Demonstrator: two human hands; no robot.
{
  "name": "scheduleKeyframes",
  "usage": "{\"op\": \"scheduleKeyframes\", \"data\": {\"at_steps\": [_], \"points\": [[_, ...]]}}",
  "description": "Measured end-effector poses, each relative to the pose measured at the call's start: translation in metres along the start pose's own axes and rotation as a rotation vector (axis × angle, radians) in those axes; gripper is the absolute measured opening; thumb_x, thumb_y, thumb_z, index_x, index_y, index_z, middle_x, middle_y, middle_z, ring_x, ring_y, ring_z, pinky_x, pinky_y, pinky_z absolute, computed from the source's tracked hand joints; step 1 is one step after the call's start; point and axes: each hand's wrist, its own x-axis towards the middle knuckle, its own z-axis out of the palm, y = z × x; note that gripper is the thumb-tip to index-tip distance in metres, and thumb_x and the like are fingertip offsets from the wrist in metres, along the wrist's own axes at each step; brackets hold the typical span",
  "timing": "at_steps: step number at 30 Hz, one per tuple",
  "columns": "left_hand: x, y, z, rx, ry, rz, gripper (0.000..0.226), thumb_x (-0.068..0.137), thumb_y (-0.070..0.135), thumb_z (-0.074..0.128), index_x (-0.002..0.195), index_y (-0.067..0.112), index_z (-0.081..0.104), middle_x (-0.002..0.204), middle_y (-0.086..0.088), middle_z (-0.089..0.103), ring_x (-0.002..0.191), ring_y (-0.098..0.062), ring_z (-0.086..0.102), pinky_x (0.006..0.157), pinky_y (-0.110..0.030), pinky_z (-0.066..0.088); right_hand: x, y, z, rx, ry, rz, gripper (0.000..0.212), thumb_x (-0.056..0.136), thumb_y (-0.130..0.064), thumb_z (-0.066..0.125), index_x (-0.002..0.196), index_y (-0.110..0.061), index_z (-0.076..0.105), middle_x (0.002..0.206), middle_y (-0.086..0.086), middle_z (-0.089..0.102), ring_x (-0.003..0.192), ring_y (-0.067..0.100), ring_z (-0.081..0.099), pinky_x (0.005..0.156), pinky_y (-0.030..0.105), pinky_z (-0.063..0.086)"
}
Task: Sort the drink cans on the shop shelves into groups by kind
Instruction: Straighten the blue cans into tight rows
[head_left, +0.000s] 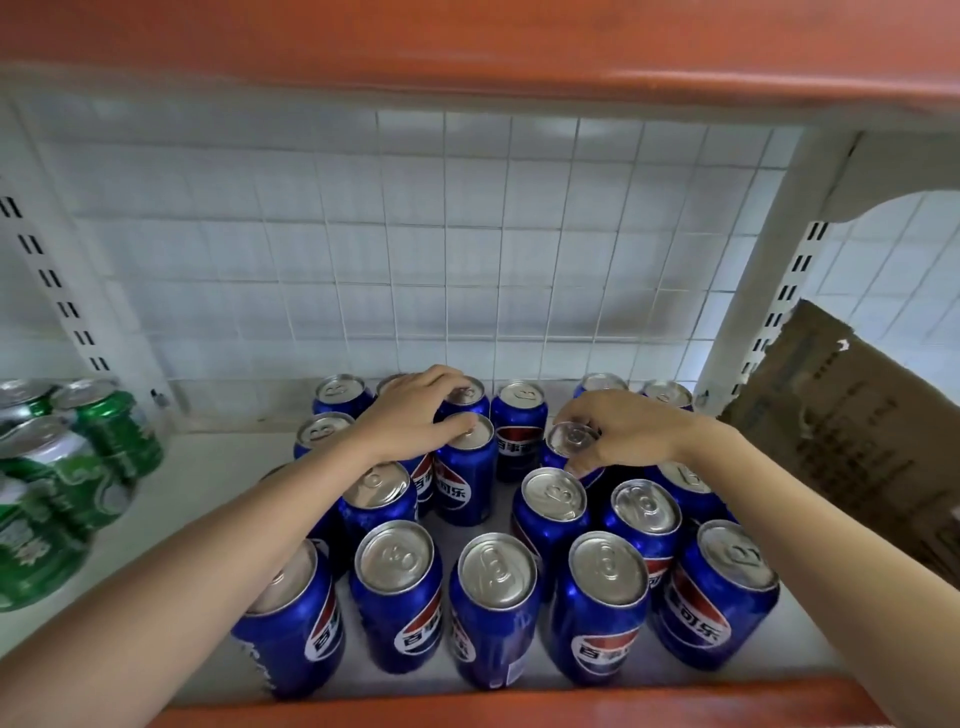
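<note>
Green cans (67, 467) standing left, cardboard box (852, 415) leaning right. Left hand (410, 415) fingers resting on blue cans (467, 467); right hand (623, 431) fingers pinching tilted blue can (569, 441). White shelf (208, 467), wire back.

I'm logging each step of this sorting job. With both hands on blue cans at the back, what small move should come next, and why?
Probably set the tilted can pinched by the right hand upright in the gap beside the back-row blue cans, since it is lifted and leaning while the rest stand.
</note>
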Motion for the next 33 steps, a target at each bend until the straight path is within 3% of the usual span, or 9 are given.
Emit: {"op": "scheduleKeyframes", "data": {"at_steps": [3,5,14,17,19,22,28,33], "points": [[0.0,0.001,0.0,-0.008,0.001,-0.006,0.053,0.092,0.047,0.047,0.14,0.025,0.036,0.144,0.011,0.034,0.13,-0.011,0.035,0.108,-0.031,0.025,0.008,-0.005,0.008,-0.029,0.105,-0.005,0.045,0.078,-0.039,0.069,0.114,-0.015,0.056,0.104,-0.001,0.059,0.098,0.018,0.054,0.083,0.031,0.043],[0.001,0.0,0.0,-0.011,0.001,-0.013,0.055,0.092,0.049,0.047,0.14,0.025,0.036,0.144,0.012,0.033,0.131,-0.012,0.034,0.107,-0.031,0.026,0.014,-0.013,0.011,-0.051,0.144,-0.006,0.052,0.077,-0.046,0.068,0.118,-0.015,0.055,0.108,-0.001,0.06,0.103,0.019,0.054,0.085,0.031,0.042],[0.001,-0.004,0.003,-0.034,0.002,-0.013,0.056,0.092,0.048,0.048,0.141,0.024,0.035,0.146,0.012,0.031,0.132,-0.014,0.033,0.105,-0.03,0.029,0.018,-0.02,0.014,-0.125,0.126,-0.033,0.061,0.081,-0.052,0.061,0.129,-0.018,0.045,0.122,0.002,0.054,0.112,0.022,0.051,0.089,0.033,0.041],[0.002,-0.004,0.002,-0.035,-0.003,-0.015,0.055,0.093,0.046,0.047,0.141,0.024,0.034,0.145,0.012,0.031,0.132,-0.013,0.033,0.106,-0.031,0.03,-0.001,-0.026,0.005,-0.131,0.203,-0.053,0.055,0.084,-0.059,0.05,0.125,-0.022,0.047,0.113,-0.002,0.05,0.102,0.019,0.052,0.09,0.036,0.043],[0.003,-0.005,0.003,-0.034,-0.006,-0.009,0.054,0.093,0.046,0.047,0.14,0.024,0.035,0.145,0.011,0.032,0.13,-0.012,0.034,0.106,-0.032,0.03,-0.018,-0.033,-0.001,-0.145,0.114,-0.074,0.051,0.081,-0.065,0.049,0.116,-0.027,0.049,0.101,-0.012,0.044,0.096,0.014,0.049,0.085,0.033,0.042],[0.004,-0.005,0.003,-0.02,0.0,0.005,0.054,0.092,0.046,0.048,0.14,0.023,0.036,0.144,0.01,0.034,0.129,-0.012,0.036,0.105,-0.031,0.032,-0.033,-0.042,0.005,-0.175,-0.118,-0.105,0.056,0.079,-0.057,0.06,0.123,-0.025,0.046,0.107,-0.011,0.044,0.1,0.012,0.046,0.085,0.029,0.041],[0.004,-0.006,0.003,-0.02,-0.001,0.008,0.052,0.093,0.045,0.048,0.139,0.023,0.038,0.142,0.01,0.035,0.128,-0.011,0.037,0.102,-0.029,0.033,-0.018,-0.061,0.018,-0.168,-0.001,-0.211,0.051,0.08,-0.048,0.064,0.12,-0.018,0.052,0.106,0.001,0.048,0.095,0.018,0.05,0.081,0.034,0.044],[0.003,-0.005,0.001,-0.064,-0.008,0.009,0.052,0.092,0.036,0.052,0.139,0.02,0.039,0.144,0.009,0.034,0.129,-0.012,0.035,0.103,-0.025,0.028,0.007,-0.087,0.028,-0.152,0.06,-0.281,0.056,0.078,-0.054,0.063,0.12,-0.02,0.052,0.122,-0.003,0.046,0.101,0.018,0.051,0.081,0.034,0.046]]}}
